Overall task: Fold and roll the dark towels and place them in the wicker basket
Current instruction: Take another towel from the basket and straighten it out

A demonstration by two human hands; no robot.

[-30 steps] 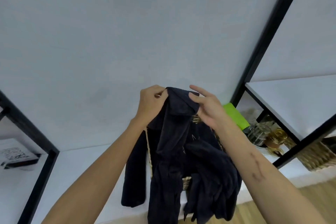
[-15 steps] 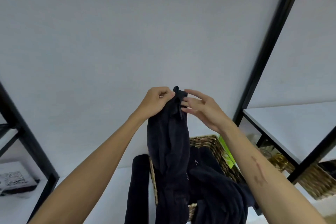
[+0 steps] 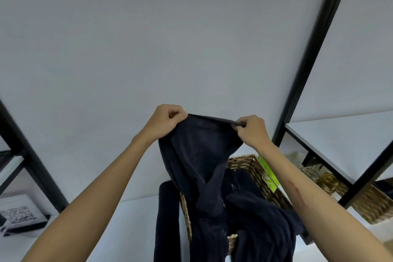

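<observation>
1. Near: more dark towels (image 3: 261,215) hang loose over the near rim of the wicker basket (image 3: 258,169); one strip (image 3: 168,219) hangs down its left side. None rolled yet.
2. Basket sits on the white surface (image 3: 136,219), centre-right, under the hands.
3. Held towel (image 3: 202,155) is up in the air above the basket, lower end bunched and trailing into the pile.
4. Left hand (image 3: 164,121): fingers clenched on the towel's top-left edge.
5. Right hand (image 3: 253,131): thumb and fingers pinching the top-right edge.
6. Change: half a second ago both hands were together on one bunched point; now they're apart and the top hem is pulled taut between them.
7. Meaning: top edge found, towel being opened out. Folding likely starts next; lower part still twisted, needs a shake.
8. Far: plain wall (image 3: 170,38), black shelf frame (image 3: 314,49) right.
</observation>
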